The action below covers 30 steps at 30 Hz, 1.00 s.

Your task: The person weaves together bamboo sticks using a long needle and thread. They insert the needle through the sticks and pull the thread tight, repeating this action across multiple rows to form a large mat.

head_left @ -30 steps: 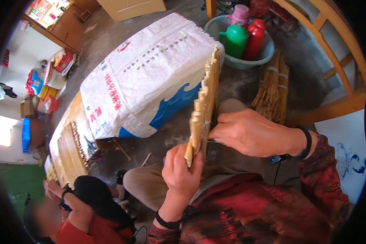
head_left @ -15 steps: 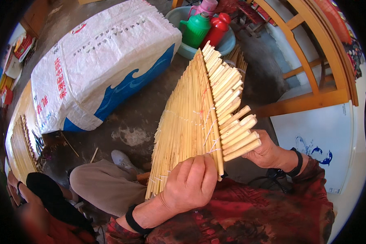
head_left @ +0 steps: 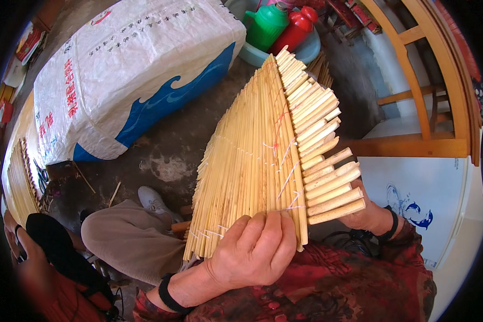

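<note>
Here, stalk mat (head_left: 236, 161) between hands (head_left: 257, 247) (head_left: 362, 212)

Fingers of the right hand (head_left: 369, 212) at 4 o'clock are mostly tucked behind the stalk mat (head_left: 247, 172) so I honestly can't read their grip, the co-worker (head_left: 44, 282) at 8 is kinda blurry and chopped at the rim, and the pink flask (head_left: 287, 4) near 12:30 gets cut off up top.
</note>
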Tool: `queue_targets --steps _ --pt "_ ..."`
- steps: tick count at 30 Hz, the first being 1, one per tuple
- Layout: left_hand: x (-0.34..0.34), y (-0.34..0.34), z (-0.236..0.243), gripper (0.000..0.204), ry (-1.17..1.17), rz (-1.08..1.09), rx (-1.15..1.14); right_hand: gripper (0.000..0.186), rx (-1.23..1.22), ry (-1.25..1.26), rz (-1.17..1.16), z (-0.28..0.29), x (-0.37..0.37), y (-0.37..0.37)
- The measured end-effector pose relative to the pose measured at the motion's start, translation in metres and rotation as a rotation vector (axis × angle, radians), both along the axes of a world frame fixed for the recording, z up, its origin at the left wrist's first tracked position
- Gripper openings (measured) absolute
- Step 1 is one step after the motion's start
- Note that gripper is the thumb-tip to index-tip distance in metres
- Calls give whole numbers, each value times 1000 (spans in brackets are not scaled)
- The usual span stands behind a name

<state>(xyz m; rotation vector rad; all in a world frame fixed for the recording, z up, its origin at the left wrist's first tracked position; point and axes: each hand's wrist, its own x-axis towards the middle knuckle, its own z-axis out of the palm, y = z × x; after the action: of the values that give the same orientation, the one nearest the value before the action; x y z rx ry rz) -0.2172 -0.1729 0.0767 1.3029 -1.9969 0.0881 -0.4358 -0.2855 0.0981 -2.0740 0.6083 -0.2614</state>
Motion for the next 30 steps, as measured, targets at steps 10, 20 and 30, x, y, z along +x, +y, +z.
queue_targets --steps 10,20,30 --pt "-6 -5 -4 18 27 22 10 21 142 21 -175 10 -6 9" --pt "-5 -9 -5 18 43 -20 -11 19 -76 81 -63 20 1 8" --pt "-3 -10 -6 20 44 -26 -23 18 -133 78 -33 17 11 2"
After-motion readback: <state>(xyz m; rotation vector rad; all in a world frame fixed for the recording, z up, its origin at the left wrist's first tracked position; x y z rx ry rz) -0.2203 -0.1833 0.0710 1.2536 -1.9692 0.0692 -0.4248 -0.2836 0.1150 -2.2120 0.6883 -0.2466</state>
